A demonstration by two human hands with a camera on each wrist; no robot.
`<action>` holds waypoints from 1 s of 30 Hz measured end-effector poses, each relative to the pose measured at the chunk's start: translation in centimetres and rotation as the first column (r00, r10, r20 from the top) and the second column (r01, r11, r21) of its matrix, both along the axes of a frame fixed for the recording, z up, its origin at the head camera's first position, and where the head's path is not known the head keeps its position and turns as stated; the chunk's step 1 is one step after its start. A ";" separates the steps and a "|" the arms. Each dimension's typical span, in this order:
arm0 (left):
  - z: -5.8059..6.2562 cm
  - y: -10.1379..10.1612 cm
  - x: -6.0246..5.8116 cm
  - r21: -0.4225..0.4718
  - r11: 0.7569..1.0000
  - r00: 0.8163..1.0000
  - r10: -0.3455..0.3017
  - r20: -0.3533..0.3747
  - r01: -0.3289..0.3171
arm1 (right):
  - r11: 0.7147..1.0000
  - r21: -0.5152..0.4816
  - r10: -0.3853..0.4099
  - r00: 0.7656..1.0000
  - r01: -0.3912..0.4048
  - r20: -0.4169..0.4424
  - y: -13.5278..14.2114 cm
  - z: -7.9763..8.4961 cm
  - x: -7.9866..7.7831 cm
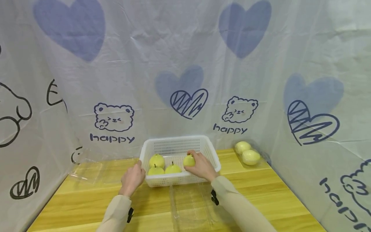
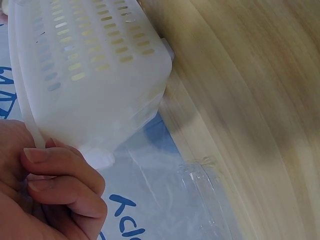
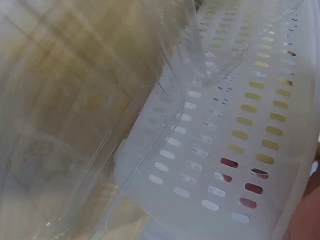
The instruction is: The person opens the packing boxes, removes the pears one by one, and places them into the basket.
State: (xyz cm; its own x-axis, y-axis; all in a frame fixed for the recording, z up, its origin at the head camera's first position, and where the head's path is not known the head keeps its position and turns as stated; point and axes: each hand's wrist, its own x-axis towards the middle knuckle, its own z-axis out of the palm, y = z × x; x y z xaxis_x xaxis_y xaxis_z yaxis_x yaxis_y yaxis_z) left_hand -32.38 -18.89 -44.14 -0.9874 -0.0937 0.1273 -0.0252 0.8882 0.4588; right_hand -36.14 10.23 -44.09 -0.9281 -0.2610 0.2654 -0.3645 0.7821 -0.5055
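Looks like a little curtained-off booth (image 1: 313,48) to me, and a pretty cutesy one at that. Pale cloth (image 1: 165,35) hangs on the left, the back and the right, wrinkled and creased, printed with blue hearts (image 1: 244,29), doodled bear faces (image 1: 114,117) and "happy" lettering (image 1: 112,138). It boxes in one desk (image 1: 87,203) with a yellowish wood-grain top, and the cloth hangs right behind it. Stuff on there is grocery-ish: a white plastic basket (image 1: 176,138) of yellow-green fruit (image 1: 173,168) plus clear plastic packaging (image 1: 189,206). Whether the booth sits in a home, a shop or a studio, I can't tell: the cloth hides whatever's behind it.
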 end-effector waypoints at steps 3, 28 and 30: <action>0.1 0.0 0.0 -0.003 1.000 1.000 -0.002 0.001 0.002 | 1.000 0.019 -0.003 0.999 0.002 0.053 -0.1 0.0 -0.5; 0.3 0.1 0.1 -0.019 1.000 1.000 0.008 -0.012 -0.008 | 0.989 0.091 0.078 0.937 -0.116 0.340 0.0 0.3 -2.5; 0.3 0.1 0.1 -0.014 1.000 1.000 0.008 -0.007 -0.008 | 0.989 0.086 0.084 0.928 -0.124 0.363 0.0 0.2 -2.6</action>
State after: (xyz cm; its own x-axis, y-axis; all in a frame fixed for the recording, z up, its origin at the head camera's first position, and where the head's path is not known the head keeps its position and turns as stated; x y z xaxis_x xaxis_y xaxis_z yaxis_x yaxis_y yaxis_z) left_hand -32.29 -18.76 -43.84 -0.9857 -0.0997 0.1359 -0.0290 0.8944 0.4463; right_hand -38.77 10.25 -43.88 -0.9222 -0.3696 -0.1137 -0.2570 0.8056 -0.5338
